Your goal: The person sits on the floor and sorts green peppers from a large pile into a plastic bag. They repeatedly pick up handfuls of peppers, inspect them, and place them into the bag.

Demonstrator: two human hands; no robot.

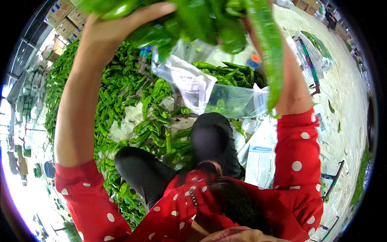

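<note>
A big bunch of long green peppers (196,21) is raised at the top of the view, close to the camera. My left hand (130,21) grips it from the left, thumb across the front. My right hand (246,22) is at its right side, mostly hidden behind the peppers, with one long pepper hanging over that forearm. Beneath the bunch stands a container lined with clear plastic (232,101) and printed paper (193,83). More green peppers (229,74) lie inside it.
A large heap of green peppers (118,90) spreads over the floor on the left, reaching my knees. Newspaper sheets (260,160) lie at the right of my knee. Another lined container (314,54) with peppers stands at the right. Cardboard boxes (65,27) are stacked at upper left; a person (331,19) is far off.
</note>
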